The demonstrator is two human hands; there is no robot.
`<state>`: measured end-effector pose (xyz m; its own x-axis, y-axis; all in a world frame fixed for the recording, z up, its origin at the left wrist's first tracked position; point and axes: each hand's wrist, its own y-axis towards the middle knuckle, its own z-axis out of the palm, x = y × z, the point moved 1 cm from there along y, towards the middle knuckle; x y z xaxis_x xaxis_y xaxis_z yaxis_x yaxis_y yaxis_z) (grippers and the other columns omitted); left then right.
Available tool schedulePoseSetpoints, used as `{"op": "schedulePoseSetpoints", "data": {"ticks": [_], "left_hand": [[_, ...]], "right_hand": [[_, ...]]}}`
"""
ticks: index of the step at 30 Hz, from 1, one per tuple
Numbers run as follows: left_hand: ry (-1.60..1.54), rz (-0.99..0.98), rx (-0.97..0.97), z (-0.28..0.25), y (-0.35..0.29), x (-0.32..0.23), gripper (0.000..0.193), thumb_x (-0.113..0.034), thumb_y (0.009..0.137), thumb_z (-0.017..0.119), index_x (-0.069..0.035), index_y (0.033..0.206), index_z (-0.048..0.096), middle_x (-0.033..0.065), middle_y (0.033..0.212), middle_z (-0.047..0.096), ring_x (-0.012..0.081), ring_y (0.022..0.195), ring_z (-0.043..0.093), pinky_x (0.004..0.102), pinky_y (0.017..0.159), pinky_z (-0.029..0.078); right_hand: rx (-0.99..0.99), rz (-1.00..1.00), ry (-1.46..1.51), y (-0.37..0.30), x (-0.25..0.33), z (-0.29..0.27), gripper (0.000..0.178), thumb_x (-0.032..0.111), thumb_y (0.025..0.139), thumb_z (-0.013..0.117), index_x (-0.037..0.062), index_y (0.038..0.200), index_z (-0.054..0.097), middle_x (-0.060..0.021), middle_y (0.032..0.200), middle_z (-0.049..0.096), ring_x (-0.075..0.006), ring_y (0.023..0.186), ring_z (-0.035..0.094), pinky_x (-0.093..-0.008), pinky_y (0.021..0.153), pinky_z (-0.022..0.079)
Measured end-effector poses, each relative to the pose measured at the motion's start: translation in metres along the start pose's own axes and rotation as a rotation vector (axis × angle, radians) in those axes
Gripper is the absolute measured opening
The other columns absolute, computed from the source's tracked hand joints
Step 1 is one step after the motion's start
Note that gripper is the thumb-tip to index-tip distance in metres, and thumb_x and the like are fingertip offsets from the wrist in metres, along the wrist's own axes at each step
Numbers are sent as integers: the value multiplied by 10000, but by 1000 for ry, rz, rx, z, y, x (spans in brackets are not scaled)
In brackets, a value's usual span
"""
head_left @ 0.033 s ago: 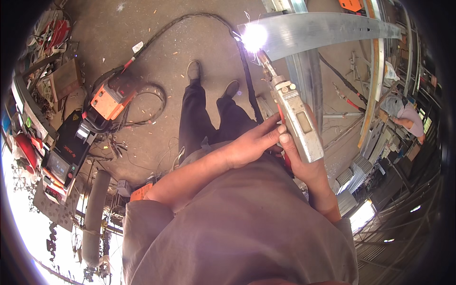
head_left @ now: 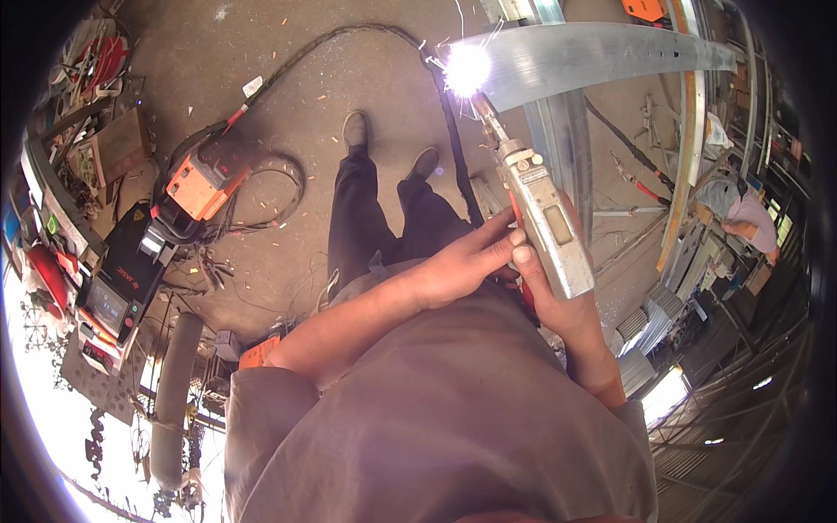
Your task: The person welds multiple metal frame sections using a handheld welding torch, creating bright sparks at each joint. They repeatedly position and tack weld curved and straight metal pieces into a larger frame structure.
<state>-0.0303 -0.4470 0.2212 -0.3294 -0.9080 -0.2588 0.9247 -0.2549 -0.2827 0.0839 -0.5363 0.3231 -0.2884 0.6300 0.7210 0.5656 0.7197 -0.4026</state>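
A handheld welding gun [head_left: 558, 228], with a grey boxy body, a red handle and a slim metal nozzle, points up and away from me. My right hand [head_left: 554, 292] is wrapped round its handle, thumb along the near side. My left hand [head_left: 484, 253] is closed at the same handle from the left, its fingertips partly hidden behind the gun. Just beyond the nozzle tip, a glaring white spot with sparks covers the left end of a long, curved grey metal sheet [head_left: 593, 59]. The glare hides the exact point of contact.
A black hose [head_left: 349, 29] loops across the floor. To the left stand an orange-fronted unit [head_left: 203, 187] and a black machine [head_left: 126, 275] with a small screen. Metal beams [head_left: 554, 131] lie under the sheet. Another person [head_left: 751, 218] is at the far right.
The sparks have changed shape, with longer streaks now flying upward from the bright spot. My hands and the welding gun hold the same position. The other person's arm has shifted slightly.
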Motion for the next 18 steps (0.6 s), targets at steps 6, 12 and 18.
{"op": "schedulePoseSetpoints", "data": {"ticks": [6, 12, 18], "left_hand": [[25, -33, -2, 1, -1, 0, 944, -594, 1063, 496, -14, 1668, 60, 189, 1530, 458, 241, 1319, 522, 385, 1083, 466], [11, -42, -7, 1, -2, -2, 919, -592, 1064, 494, -25, 1668, 95, 188, 1534, 450, 250, 1338, 511, 398, 1093, 462], [46, -48, -3, 1, -3, -2, 912, -602, 1062, 490, -35, 1668, 113, 169, 1513, 461, 248, 1288, 531, 388, 1065, 471]], "right_hand": [[-10, 4, -6, -3, 0, -2, 595, 245, 1020, 671, -19, 1502, 444, -186, 1436, 567, -299, 1271, 617, -394, 1033, 502], [-13, 8, -23, -3, 2, -1, 595, 249, 1022, 670, -17, 1504, 444, -185, 1437, 566, -297, 1273, 615, -395, 1033, 502], [-13, 8, -19, -4, 3, 0, 594, 260, 1024, 668, -17, 1501, 450, -184, 1431, 571, -295, 1271, 617, -393, 1029, 504]]}}
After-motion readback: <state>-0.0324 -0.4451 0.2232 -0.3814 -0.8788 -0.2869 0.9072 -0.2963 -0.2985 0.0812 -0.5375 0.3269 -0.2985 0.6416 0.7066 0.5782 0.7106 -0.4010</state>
